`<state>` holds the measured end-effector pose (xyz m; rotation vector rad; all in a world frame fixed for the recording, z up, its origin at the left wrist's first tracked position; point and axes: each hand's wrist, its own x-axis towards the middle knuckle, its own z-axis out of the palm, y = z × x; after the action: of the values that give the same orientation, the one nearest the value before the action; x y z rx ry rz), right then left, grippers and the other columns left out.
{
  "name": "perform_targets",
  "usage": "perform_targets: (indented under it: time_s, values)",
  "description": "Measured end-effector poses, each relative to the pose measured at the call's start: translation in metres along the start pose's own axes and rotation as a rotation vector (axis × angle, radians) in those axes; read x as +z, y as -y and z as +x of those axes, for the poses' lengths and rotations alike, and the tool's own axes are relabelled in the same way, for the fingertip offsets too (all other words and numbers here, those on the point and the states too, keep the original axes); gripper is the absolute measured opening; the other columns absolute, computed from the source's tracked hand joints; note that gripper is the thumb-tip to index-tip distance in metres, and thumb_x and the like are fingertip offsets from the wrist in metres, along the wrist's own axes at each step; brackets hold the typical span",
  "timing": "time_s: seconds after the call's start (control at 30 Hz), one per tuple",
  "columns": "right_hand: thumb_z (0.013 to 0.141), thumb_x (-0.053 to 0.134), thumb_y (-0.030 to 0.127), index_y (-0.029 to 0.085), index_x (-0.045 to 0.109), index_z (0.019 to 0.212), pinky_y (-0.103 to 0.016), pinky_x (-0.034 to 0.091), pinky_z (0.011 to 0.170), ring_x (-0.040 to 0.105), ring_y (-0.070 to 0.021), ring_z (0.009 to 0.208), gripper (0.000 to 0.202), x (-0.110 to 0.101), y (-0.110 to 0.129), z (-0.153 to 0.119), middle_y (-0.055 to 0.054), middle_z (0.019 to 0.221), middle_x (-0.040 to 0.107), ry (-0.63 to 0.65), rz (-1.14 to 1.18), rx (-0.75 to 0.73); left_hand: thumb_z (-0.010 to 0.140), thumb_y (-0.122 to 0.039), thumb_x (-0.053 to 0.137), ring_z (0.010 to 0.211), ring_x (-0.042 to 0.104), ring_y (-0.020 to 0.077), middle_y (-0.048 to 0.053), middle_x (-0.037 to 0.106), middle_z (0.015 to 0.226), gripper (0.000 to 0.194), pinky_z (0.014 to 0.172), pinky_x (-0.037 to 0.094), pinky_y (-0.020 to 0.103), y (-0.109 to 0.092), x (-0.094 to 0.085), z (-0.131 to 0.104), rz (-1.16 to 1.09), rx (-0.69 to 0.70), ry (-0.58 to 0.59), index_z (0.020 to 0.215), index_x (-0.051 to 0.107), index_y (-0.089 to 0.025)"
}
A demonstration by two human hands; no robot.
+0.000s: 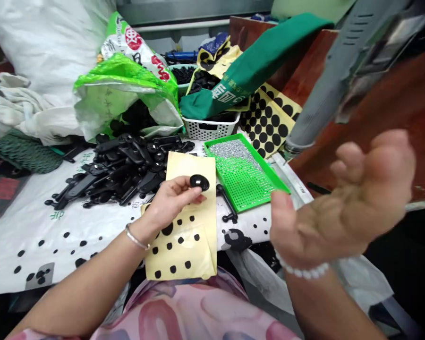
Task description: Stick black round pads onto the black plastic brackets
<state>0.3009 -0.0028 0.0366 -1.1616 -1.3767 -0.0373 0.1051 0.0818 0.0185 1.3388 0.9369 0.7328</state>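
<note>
The person's left hand (175,200) pinches a round black disc (199,182) at its edge, thumb and fingers together on it, with a small pale patch at its centre. The disc is above a yellow sheet (206,226) dotted with black spots. The right hand (340,212) is raised and blurred, fingers apart, nothing visible in it. The step in hand seems to be presenting the disc while the right hand is free; a next move would call for a steady hold on the rim, leaving the middle clear. Around them, a loose black arm-shaped part (228,203) lies between the sheet and a green perforated tray (262,191) of silvery bits; a heap of black parts (127,163) is left of the sheet. Beyond, a green-and-white plastic sack (127,71) bears red lettering, and a green cloth (265,61) carries white and gold characters. The white table cover (109,224) shows green characters. I cannot read any brand with confidence.
</note>
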Motion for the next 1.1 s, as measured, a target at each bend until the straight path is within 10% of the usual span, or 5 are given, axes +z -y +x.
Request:
perform_targets:
  time_s: [0.1,0.23,0.4,0.67,1.1]
  values:
    - [0.068,0.064,0.016,0.025,0.041,0.133,-0.054,0.038,0.098,0.036,-0.0368,0.125,0.069,0.01,0.009,-0.027,-0.004,0.139,0.035,-0.086,-0.075,-0.232,0.076,-0.032,0.064,0.068,0.065,0.0152,0.006,0.069,0.073,0.025,0.069,0.051,0.028,0.012,-0.01,-0.032,-0.049,-0.111,-0.02,0.088,0.061,-0.011]
    - [0.071,0.061,0.008,0.02,0.051,0.122,-0.043,0.05,0.083,0.057,-0.0257,0.099,0.053,0.037,0.019,-0.041,-0.01,0.112,0.059,0.253,0.093,-0.085,0.075,-0.032,0.065,0.064,0.062,0.0133,0.004,0.066,0.07,0.023,0.066,0.05,0.027,0.021,-0.01,-0.055,-0.102,-0.136,0.017,0.086,0.06,-0.013]
    - [0.078,0.059,0.017,0.021,0.059,0.1,-0.031,0.052,0.069,0.06,-0.0164,0.078,0.022,0.061,0.021,-0.046,-0.006,0.092,0.063,0.556,0.261,0.193,0.074,-0.027,0.066,0.064,0.057,0.0095,0.001,0.062,0.073,0.019,0.064,0.047,0.022,0.02,-0.007,-0.066,-0.136,-0.093,0.058,0.085,0.061,-0.013]
    - [0.079,0.06,0.027,0.02,0.062,0.093,-0.024,0.053,0.059,0.061,-0.0124,0.065,0.016,0.07,0.017,-0.061,-0.003,0.079,0.065,0.518,0.485,0.602,0.076,-0.023,0.062,0.063,0.054,0.0091,0.002,0.061,0.077,0.019,0.062,0.046,0.022,0.032,-0.018,-0.081,-0.078,-0.083,0.031,0.092,0.062,-0.013]
    - [0.076,0.062,0.016,0.019,0.053,0.111,-0.028,0.053,0.068,0.061,-0.0164,0.081,0.036,0.073,0.028,-0.073,-0.008,0.097,0.062,0.643,0.298,0.144,0.082,-0.024,0.054,0.074,0.06,0.0151,0.006,0.067,0.083,0.016,0.068,0.048,0.024,0.045,-0.028,-0.088,0.159,0.07,-0.072,0.088,0.066,-0.015]
